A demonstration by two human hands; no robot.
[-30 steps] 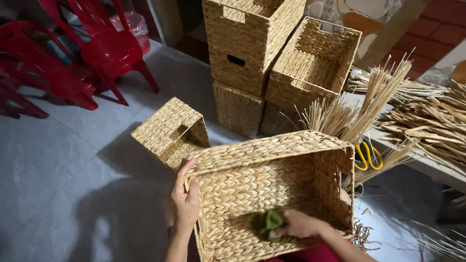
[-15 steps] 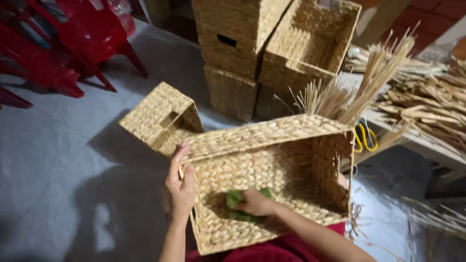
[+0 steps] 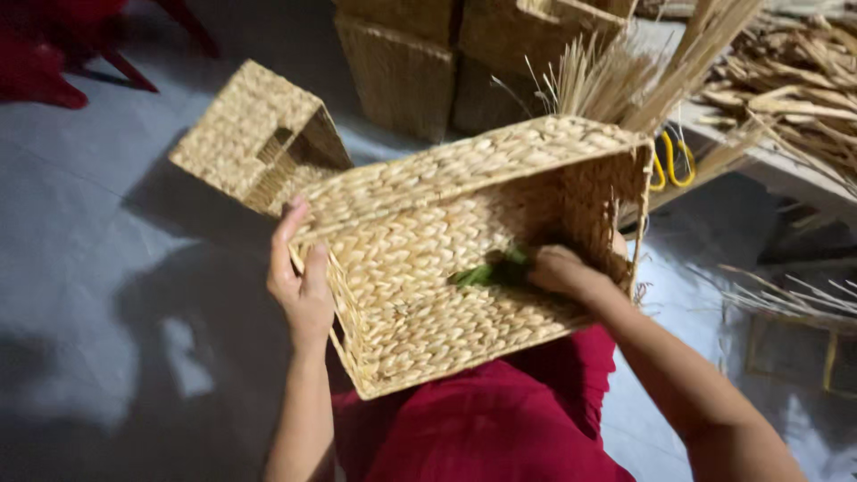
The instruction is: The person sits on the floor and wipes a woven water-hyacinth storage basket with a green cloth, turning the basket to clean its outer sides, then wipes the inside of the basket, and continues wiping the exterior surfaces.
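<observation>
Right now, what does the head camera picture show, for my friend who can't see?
A person's left hand grips the rim of a woven basket tipped on their lap, while the right hand presses a green cloth inside it. More baskets sit on the floor.

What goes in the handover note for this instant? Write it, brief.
Left hand: grips the left rim of the woven basket, which is tipped on the lap.
Right hand: inside the basket, pressing a green cloth on the inner wall near the right end.
Nearby: smaller basket on the floor, yellow scissors on the bench.
Done or left: cannot tell how much is wiped.
</observation>
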